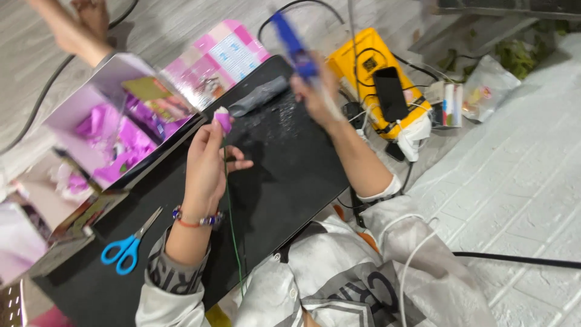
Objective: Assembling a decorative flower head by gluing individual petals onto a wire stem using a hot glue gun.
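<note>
Hands are raised over a black board (284, 175). Left hand (206, 160) is upright, fingers pinched on a thin green wire stem (232, 224) topped by a small purple bud (223, 119); stem runs down past the beaded bracelet (196, 219) toward the lap. Right hand (318, 91) is extended forward, closed around a blue glue gun (293, 45), blurred by motion. Blue scissors (128, 245) lie on the board's near left corner. Open pink box (109, 130) of purple material sits beside the board at left. Yellow case (378, 79) with a dark phone (390, 94) on it lies beyond on pale wood flooring. Another person's arm (72, 27) is cut off at top left. Grey object (257, 97) near the bud is hard to identify.
</note>
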